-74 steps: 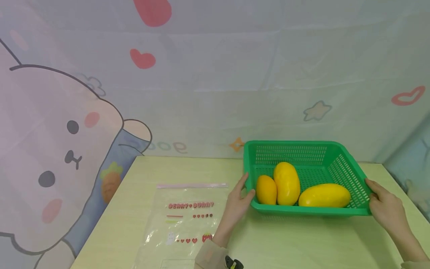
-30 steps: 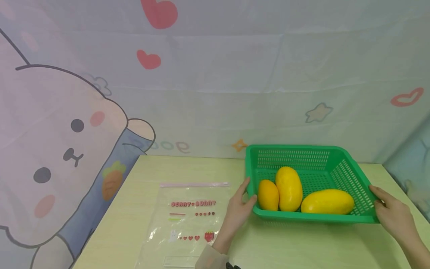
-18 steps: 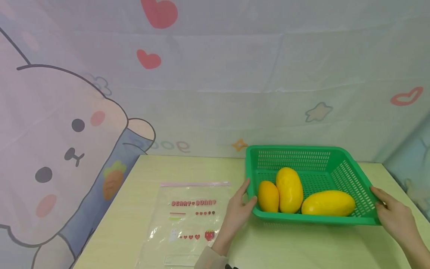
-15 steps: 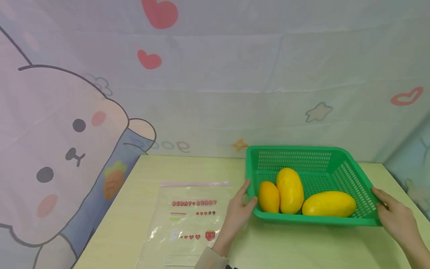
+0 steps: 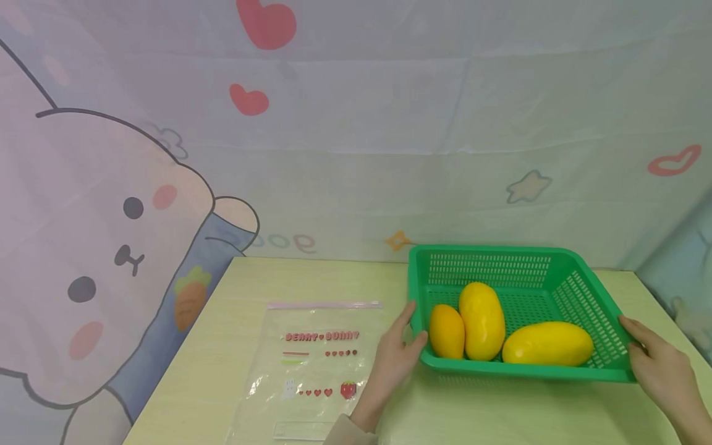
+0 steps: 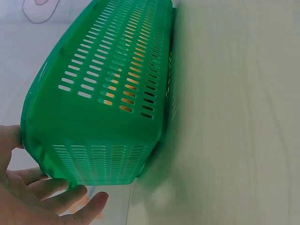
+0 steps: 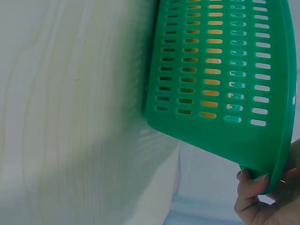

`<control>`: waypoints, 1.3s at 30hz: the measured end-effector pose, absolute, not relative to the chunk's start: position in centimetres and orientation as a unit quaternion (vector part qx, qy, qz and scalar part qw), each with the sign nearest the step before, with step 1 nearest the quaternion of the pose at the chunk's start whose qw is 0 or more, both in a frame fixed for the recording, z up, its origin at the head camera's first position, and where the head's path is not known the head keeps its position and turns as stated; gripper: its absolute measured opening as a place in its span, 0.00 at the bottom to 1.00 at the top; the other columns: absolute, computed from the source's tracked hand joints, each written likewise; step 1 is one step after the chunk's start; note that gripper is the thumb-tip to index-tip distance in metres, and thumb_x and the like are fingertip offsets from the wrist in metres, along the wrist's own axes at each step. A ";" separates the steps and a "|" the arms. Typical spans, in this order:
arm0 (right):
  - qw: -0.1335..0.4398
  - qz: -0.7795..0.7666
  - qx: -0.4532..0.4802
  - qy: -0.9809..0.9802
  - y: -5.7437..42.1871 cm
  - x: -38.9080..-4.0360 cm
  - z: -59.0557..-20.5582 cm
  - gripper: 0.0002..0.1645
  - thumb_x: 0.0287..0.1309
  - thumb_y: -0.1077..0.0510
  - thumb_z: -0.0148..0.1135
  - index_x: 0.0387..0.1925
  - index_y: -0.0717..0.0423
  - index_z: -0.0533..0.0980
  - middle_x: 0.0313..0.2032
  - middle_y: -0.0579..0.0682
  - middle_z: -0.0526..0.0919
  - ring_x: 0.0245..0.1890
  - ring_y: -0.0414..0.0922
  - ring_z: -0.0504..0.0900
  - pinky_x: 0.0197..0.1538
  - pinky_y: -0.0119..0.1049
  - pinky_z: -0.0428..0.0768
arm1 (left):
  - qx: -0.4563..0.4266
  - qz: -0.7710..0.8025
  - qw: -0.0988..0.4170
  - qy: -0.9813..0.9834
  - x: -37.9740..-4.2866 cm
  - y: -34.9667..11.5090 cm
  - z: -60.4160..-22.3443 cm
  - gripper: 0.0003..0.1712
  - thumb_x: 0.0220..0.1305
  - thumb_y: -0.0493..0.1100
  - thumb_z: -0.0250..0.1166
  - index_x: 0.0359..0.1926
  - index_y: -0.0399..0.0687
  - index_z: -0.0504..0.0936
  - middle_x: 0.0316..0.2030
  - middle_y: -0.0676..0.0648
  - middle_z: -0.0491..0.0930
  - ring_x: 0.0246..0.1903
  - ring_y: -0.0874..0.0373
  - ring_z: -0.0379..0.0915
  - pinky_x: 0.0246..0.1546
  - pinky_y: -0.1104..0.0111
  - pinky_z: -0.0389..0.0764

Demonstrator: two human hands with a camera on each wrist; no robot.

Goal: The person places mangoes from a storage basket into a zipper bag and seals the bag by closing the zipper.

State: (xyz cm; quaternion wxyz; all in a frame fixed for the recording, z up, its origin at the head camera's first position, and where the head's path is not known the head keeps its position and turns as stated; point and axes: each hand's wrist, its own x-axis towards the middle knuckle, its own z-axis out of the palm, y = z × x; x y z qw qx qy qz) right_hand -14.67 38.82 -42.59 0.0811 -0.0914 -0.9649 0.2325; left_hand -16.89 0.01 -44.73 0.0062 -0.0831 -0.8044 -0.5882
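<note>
At the green basket [image 5: 528, 369], some of the left fingers [image 5: 403, 319] and right fingers [image 5: 639, 330] are hidden from the head view. Left of the basket, the clear bag [image 5: 311, 371] runs off the bottom edge, partly covered by the left forearm [image 5: 371, 408]. Inside the basket, the yellow fruits [image 5: 547, 344] are only slivers through slots in both wrist views.

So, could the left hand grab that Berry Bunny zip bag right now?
Probably, if it lets go: the left hand grips the green plastic basket, but the Berry Bunny zip bag lies close by, no object between.
</note>
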 end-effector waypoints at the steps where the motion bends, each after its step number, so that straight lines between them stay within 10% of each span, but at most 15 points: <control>1: 0.082 0.233 -0.091 -0.965 38.9 -14.7 -42.6 0.30 0.69 0.61 0.34 0.70 0.66 0.54 0.64 0.77 0.58 0.19 0.50 0.66 0.22 0.36 0.60 | -0.084 -0.587 0.007 -0.805 -16.9 0.0 -44.7 0.34 0.67 0.45 0.57 0.72 0.52 0.59 0.72 0.49 0.60 0.71 0.49 0.56 0.67 0.52 0.65; 15: 0.072 0.232 -0.104 -0.965 38.9 -14.8 -42.8 0.30 0.70 0.61 0.33 0.70 0.66 0.53 0.66 0.77 0.55 0.18 0.51 0.65 0.22 0.36 0.60 | -0.087 -0.574 0.014 -0.814 -16.7 -0.1 -44.9 0.34 0.66 0.44 0.58 0.72 0.52 0.60 0.72 0.50 0.60 0.72 0.49 0.55 0.67 0.52 0.65; 20: 0.053 0.235 -0.110 -0.964 39.0 -14.9 -42.7 0.30 0.71 0.60 0.34 0.71 0.66 0.51 0.68 0.75 0.51 0.42 0.68 0.74 0.31 0.46 0.66 | -0.089 -0.562 0.016 -0.822 -16.6 -0.1 -44.7 0.35 0.66 0.45 0.59 0.72 0.52 0.60 0.72 0.50 0.59 0.71 0.49 0.55 0.68 0.54 0.63; 24: 0.046 0.247 -0.105 -0.962 39.4 -15.0 -42.8 0.30 0.71 0.60 0.33 0.72 0.65 0.49 0.70 0.72 0.48 0.59 0.77 0.60 0.46 0.62 0.69 | -0.094 -0.543 0.025 -0.834 -16.4 -0.1 -44.7 0.35 0.66 0.46 0.59 0.72 0.52 0.60 0.71 0.49 0.60 0.71 0.49 0.56 0.69 0.54 0.62; 39: 0.041 0.273 -0.115 -0.954 39.7 -15.3 -43.3 0.30 0.72 0.60 0.29 0.72 0.64 0.46 0.71 0.70 0.45 0.66 0.76 0.50 0.64 0.70 0.51 | -0.106 -0.518 0.040 -0.848 -16.3 -0.2 -44.9 0.35 0.65 0.45 0.60 0.72 0.53 0.61 0.71 0.49 0.60 0.71 0.49 0.58 0.69 0.53 0.62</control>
